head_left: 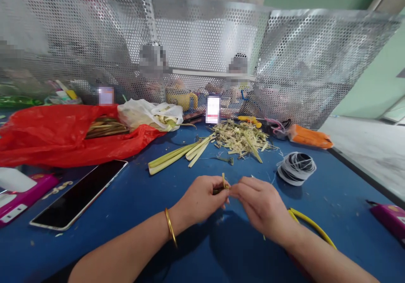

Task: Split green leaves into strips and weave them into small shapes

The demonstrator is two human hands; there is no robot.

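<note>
My left hand [202, 198], with a gold bangle [171, 227] at the wrist, pinches a small folded piece of plant leaf [224, 186] above the blue table. A short pale end of it sticks up past the thumb. My right hand [264, 205] meets it from the other side, its fingers pressed together at the piece's edge; the grip is partly hidden. Beyond my hands lie pale green leaf stalks [177, 156] and a heap of leaf trimmings [242, 137]. A spool of white thread [296, 169] stands right of my right hand.
A phone [80, 194] lies at left, near a red plastic bag [63, 144] of dry leaves and a purple power strip [31, 194]. An orange packet [310, 137] and yellow glue gun [249, 120] lie behind; a yellow curved handle [313, 226] is beside my right forearm. Perforated metal panels [202, 38] close the back.
</note>
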